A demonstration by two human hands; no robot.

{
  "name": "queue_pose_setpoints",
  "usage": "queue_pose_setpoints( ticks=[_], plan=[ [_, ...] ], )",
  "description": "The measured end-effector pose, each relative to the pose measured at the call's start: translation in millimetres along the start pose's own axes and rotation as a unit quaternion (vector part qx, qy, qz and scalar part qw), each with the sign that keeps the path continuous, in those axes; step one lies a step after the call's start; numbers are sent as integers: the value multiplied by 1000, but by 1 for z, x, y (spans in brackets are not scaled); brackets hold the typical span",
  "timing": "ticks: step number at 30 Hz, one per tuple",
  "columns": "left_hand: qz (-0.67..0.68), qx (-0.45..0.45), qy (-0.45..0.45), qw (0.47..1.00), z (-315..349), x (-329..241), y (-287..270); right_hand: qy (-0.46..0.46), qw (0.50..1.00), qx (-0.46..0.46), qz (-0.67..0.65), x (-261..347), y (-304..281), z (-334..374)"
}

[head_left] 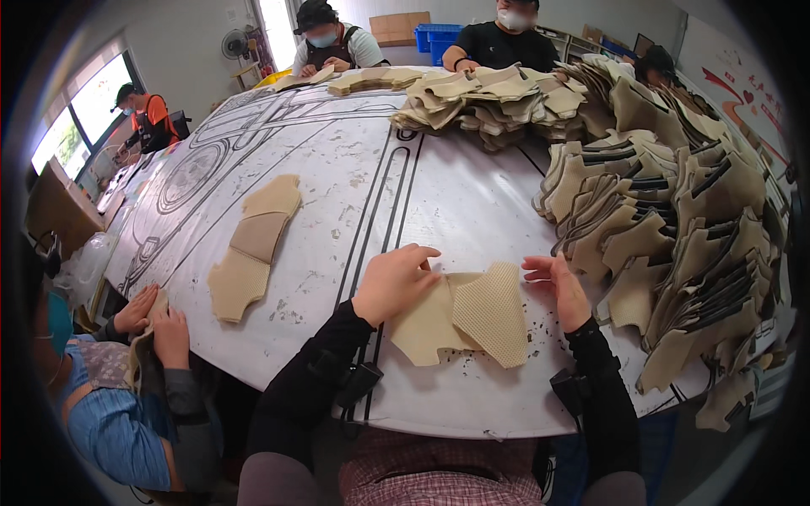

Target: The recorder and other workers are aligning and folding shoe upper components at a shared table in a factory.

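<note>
On the table in front of me lies a beige mesh fabric piece [492, 316] with cut-out edges, its right part overlapping a smoother beige panel [420, 325] on the left. My left hand [396, 282] rests at the upper left edge of that panel, fingers apart and pointing right, with nothing visibly gripped. Just off the right edge of the mesh piece is my right hand [563, 289], open, its fingers spread. Farther left lies a separate joined piece [256, 240] with beige ends and a browner middle.
Large stacks of beige pieces with dark strips [650, 211] fill the right side, close to my right hand. Another heap [498, 101] stands at the back. At the left, a co-worker's hands [160, 320] hold a piece. More people sit along the far edge.
</note>
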State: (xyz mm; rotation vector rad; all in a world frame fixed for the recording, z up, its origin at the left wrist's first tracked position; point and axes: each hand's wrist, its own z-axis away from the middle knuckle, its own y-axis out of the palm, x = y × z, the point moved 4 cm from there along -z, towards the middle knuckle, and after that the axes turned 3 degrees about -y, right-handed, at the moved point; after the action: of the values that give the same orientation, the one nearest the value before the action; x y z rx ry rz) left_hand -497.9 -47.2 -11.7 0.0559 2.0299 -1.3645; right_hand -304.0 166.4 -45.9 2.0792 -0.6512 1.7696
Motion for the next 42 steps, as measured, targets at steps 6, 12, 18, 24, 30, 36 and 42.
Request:
queue_pose_setpoints(
  ticks=[6,12,18,24,30,36,42],
  plan=[
    [129,9,7,992,8,-28,-5,-109,978,35,175,16,23,19],
    [415,255,75,870,35,-52,45,-49,985,161,30,23,50,43],
    [568,284,58,770,28,-54,17,-232,950,112,177,57,45,36],
    [636,181,-16,750,18,-38,4,0,976,212,56,31,25,38],
    [80,-117,-28,990,4,15,3,-1,996,58,65,37,1,29],
    [-49,-67,202,976,15,-26,20,31,907,100,408,33,-14,28],
    [-95,-24,187,977,25,-22,43,-141,871,-16,471,46,-12,30]
  ],
)
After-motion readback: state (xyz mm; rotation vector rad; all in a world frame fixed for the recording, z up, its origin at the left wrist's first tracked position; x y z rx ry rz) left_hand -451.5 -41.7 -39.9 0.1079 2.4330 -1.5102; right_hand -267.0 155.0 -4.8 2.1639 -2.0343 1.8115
